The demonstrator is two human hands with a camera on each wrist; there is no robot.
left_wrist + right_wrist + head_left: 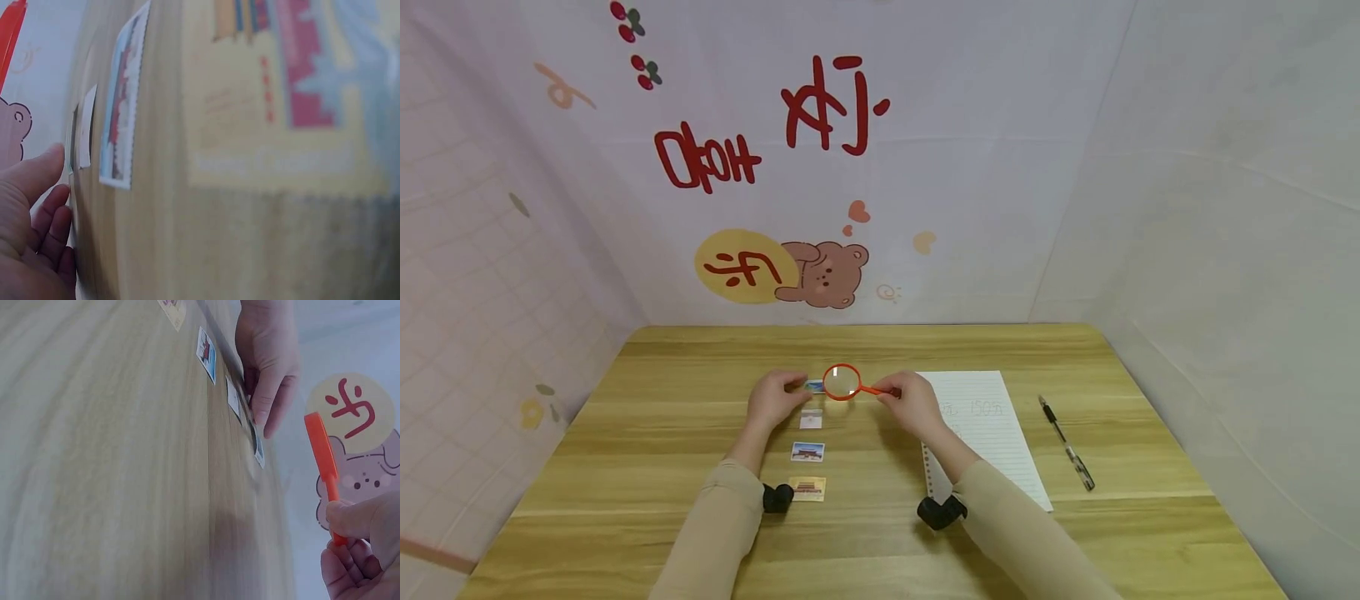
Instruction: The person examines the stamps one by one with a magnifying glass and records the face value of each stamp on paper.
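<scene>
My right hand (913, 406) pinches the thin handle of a red-rimmed magnifying glass (841, 382) between thumb and fingers. Its round lens is raised over the table and, from the head, overlaps the right end of a small blue-green stamp (815, 387). At that stamp's left end lie the thumb and fingertips of my left hand (772, 398), fingers loosely bent. Three more stamps run down toward me in a column: a pale one (811, 419), one with a red building under blue sky (807, 452), and a yellow one (809, 489) by the left wrist strap.
Beneath my right forearm is a lined, punched sheet of paper (1000, 450) with handwriting near its top. A black-capped clear pen (1066, 442) lies to its right. Behind the wooden table (700, 350) hangs a printed cloth (970, 208) with a bear and red characters.
</scene>
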